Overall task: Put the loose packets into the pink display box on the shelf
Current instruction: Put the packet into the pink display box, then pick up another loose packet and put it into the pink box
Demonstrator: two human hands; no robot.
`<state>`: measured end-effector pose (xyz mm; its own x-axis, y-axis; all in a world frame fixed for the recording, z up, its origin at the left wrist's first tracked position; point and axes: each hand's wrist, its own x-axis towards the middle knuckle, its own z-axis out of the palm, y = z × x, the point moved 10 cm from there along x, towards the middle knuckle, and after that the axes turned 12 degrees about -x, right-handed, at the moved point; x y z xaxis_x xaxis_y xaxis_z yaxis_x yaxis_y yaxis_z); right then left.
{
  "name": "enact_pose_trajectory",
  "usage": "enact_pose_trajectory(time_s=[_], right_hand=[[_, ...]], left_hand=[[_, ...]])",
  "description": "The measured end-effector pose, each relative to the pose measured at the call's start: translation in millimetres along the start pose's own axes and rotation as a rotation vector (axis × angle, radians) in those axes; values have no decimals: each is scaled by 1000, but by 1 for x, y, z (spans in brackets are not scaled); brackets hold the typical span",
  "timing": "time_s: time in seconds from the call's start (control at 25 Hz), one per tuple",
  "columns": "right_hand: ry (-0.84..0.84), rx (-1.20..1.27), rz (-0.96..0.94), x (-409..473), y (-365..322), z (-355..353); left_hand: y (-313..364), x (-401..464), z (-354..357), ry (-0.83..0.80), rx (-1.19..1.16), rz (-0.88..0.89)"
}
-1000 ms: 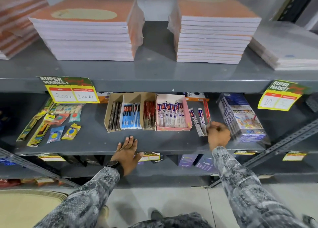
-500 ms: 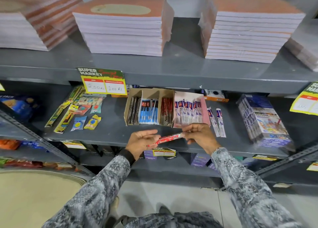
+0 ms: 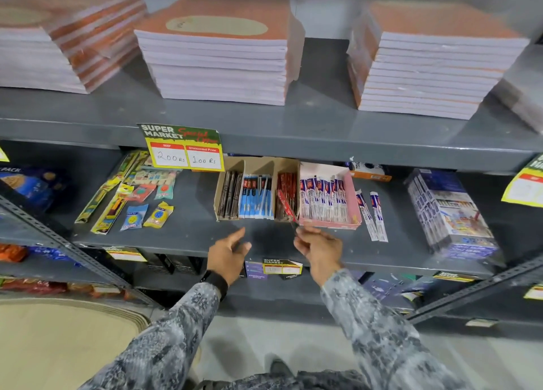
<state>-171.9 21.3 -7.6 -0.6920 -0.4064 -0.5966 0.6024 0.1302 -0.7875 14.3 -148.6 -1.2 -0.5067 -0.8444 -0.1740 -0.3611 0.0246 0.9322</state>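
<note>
The pink display box (image 3: 326, 223) stands on the middle shelf and holds upright white-and-blue packets. Just right of it, two loose white-and-blue packets (image 3: 373, 216) lie flat on the shelf. My right hand (image 3: 321, 250) is in front of the box and pinches the lower end of a red packet (image 3: 286, 205). That packet leans up into the red compartment of the brown cardboard box (image 3: 252, 166), left of the pink one. My left hand (image 3: 229, 253) hovers open at the shelf's front edge and holds nothing.
Stacks of notebooks (image 3: 217, 63) fill the upper shelf, and a price tag (image 3: 183, 147) hangs from its edge. Small toy packs (image 3: 138, 201) lie at the left of the middle shelf. A blue-and-white carton (image 3: 449, 213) stands at the right. A slanted metal brace (image 3: 50, 236) crosses the left side.
Both hands held the red packet half a second ago. My left hand has let go and opened. My right hand has carried the packet up to the brown box's red compartment.
</note>
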Motion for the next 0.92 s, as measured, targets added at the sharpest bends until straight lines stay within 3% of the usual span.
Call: enact_pose_trajectory(time_s=[0.12,0.2,0.28,0.4,0.48,0.52,0.68,0.92], right_hand=[[-93,225,64,7,-6,42],[-122,229,45,4,-4,44],[-69,62,-56,0,-1,15],[328,-599,-385,-2,-42,-68],[618,-897,-407,6,-75,-126],[684,-963,-376,14,-87,-148],[637,-1242,-266,46,-107,-178],[715,-1097,-309,43,-115,-176]], left_hand=[[5,-7,15,-121,323,111],[8,-7,24,-180,422,152],[4,-6,38,-248,524,181],[-8,-6,68,-392,673,220],[-13,-7,84,-422,778,230],[-15,-7,85,-408,810,224],[-17,-8,85,-407,875,217],[-13,-6,83,-411,880,213]])
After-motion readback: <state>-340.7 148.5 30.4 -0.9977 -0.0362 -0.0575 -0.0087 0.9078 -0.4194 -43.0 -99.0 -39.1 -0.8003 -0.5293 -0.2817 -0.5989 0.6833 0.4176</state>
